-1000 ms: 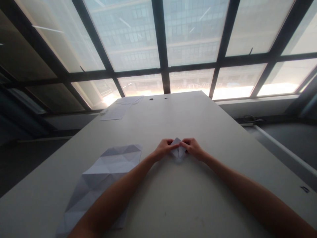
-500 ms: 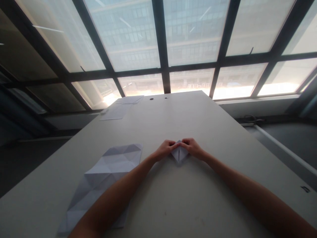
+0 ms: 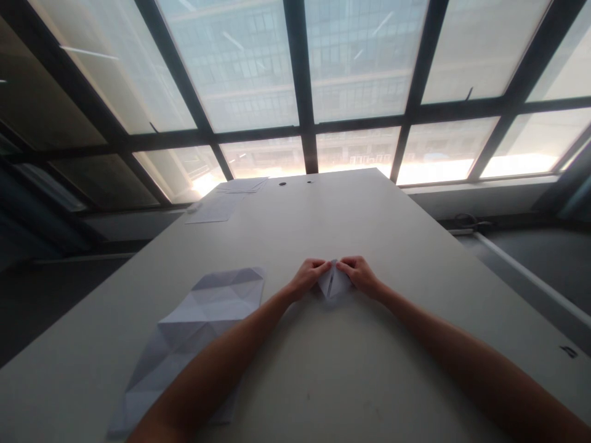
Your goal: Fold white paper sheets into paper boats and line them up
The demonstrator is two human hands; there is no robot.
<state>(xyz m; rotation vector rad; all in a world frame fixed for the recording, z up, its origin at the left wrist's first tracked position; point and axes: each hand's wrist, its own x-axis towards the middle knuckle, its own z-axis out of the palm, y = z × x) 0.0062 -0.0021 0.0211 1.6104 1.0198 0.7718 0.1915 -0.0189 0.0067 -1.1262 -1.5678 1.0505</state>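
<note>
With our left hand [image 3: 306, 276] and right hand [image 3: 361, 274], we are pinching opposite sides of a small piece of folded white paper [image 3: 340, 284], thumbs uppermost. We are holding it on or just above the white table [image 3: 369, 215]; a larger creased paper sheet [image 3: 203, 304] is lying partly under our left forearm [image 3: 231, 354].

Left hand [image 3: 306, 276] and right hand [image 3: 361, 274] grip a folded paper [image 3: 339, 285] from opposite sides; dark line down its middle. Creased sheet [image 3: 215, 299] lies on desk [image 3: 392, 375], partly hidden by left forearm [image 3: 226, 360]. Papers [image 3: 213, 210] at far left; windows [image 3: 357, 61] beyond.
</note>
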